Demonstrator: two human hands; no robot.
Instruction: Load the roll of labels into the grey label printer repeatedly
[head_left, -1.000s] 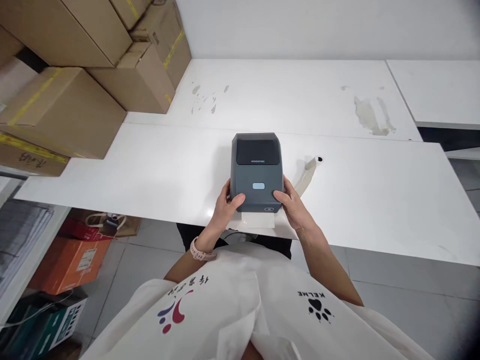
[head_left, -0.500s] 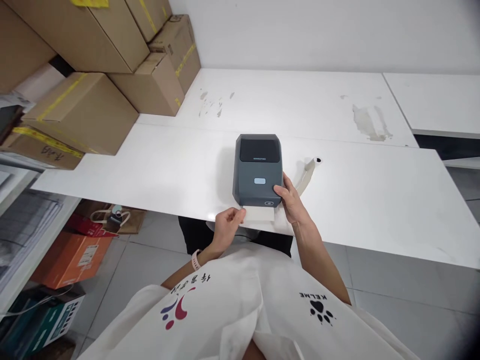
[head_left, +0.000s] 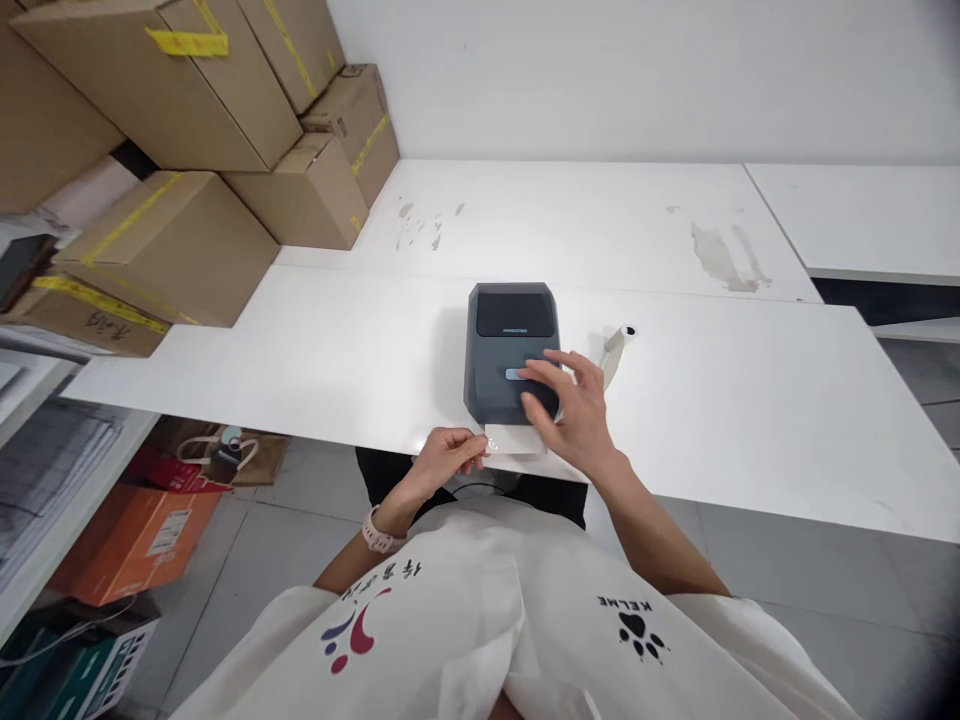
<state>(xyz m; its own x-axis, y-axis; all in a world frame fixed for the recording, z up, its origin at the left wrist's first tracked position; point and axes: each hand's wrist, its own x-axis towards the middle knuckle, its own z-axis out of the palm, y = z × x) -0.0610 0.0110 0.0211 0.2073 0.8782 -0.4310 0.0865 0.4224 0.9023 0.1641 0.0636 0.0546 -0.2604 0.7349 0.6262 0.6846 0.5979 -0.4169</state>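
The white shirt (head_left: 525, 640) bears "KELME" above a black paw print, seen upside down from the wearer's own view. Its other side carries a red-and-blue emblem with small characters (too small to read). The label printer (head_left: 504, 345) has a tiny, unreadable brand mark. Handwriting on a cardboard box (head_left: 90, 315) is illegible.

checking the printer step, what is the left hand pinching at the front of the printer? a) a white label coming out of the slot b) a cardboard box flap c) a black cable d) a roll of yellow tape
a: the left hand pinches the left edge of the white label sticking out below the front of the grey printer, while the right hand is spread over the printer's front.
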